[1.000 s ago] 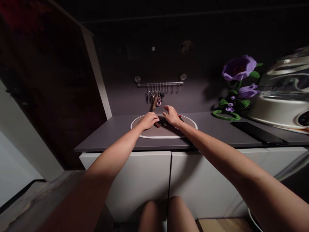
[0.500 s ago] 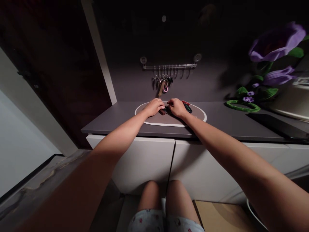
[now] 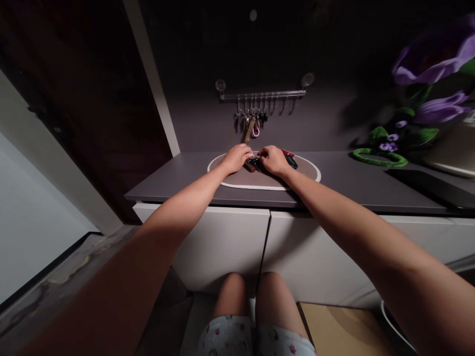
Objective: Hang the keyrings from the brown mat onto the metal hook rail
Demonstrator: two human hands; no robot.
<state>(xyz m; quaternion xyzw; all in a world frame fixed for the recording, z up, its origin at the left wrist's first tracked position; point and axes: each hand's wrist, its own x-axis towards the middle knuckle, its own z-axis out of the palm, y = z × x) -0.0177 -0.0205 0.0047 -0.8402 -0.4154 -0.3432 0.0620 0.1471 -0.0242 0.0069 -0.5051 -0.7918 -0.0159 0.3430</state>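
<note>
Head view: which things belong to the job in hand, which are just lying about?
Likely in the job:
left hand, right hand
brown piece and small dark items between them
oval mat underneath
black item and red item beside the right hand, less sure

Apparently just there:
purple flowers
green ring
flat black slab
hook rail and hanging keys, role unclear

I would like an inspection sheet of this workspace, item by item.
Surface: dark grey counter, with an oval pale-rimmed mat.
Working items: reddish-brown piece by left grip; dark piece and red piece by right grip.
Clutter: black flat slab, purple flowers and green ring at the right.
Grips: both bare hands, curled low over the mat; exact hold unclear.
Cables: nothing seen.
Surroundings: wall rail with hanging keys; white cabinet doors below counter.
</note>
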